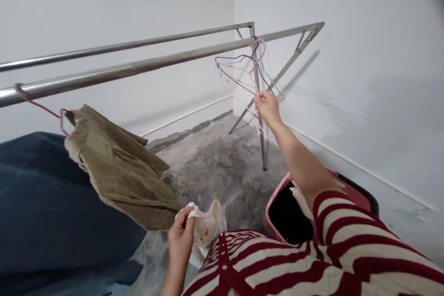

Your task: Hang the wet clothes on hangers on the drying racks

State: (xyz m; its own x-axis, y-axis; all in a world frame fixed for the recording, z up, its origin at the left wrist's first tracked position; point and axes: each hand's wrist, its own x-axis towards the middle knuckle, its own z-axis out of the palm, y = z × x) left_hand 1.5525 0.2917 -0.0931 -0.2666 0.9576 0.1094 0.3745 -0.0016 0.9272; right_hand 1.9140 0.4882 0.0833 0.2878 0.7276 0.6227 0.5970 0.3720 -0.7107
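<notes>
My left hand [181, 236], low in the middle, is closed on the bunched edge of a white garment [205, 227], which hangs down beside my striped top. My right hand [268, 107] reaches forward, its fingers pinching a pink clothes hanger [257, 84]. That hanger's hook stands up by the front rail, near a dark purple hanger [231, 58] hooked on the bar. Whether the pink hook touches the rail, I cannot tell. An olive-brown garment [118, 162] hangs at the left on a red hanger [41, 104], close to my left hand.
Two metal rails of a drying rack [145, 65] run across the view, with crossed legs [262, 148] at the right end. Dark blue cloth [62, 212] fills the lower left. A pink basket [274, 210] with pale cloth inside stands under my right arm. White walls meet behind the rack.
</notes>
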